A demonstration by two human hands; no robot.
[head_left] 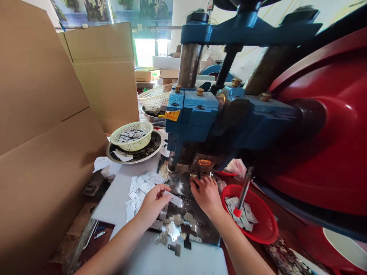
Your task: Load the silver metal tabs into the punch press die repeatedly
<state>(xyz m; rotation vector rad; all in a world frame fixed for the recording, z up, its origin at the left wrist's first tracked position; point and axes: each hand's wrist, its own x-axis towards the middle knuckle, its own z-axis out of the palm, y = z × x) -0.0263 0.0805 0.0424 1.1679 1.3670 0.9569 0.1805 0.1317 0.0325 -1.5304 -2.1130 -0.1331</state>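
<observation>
My left hand [153, 202] is closed in a pinch on a small flat metal plate [175, 199], just right of a pile of similar plates [140, 189] on a white sheet. My right hand [205, 194] reaches under the blue press [197, 118], fingers curled at the die area [204, 165]; what they grip is hidden. Punched scraps and plates [177, 231] lie on the dark press bed between my forearms.
A red bowl [265, 233] with plates and a red-tipped rod [242, 193] stands at the right. A pale basket [132, 136] of plates rests in a metal tray [156, 147] behind. Cardboard [43, 133] walls the left; a red machine body [329, 126] fills the right.
</observation>
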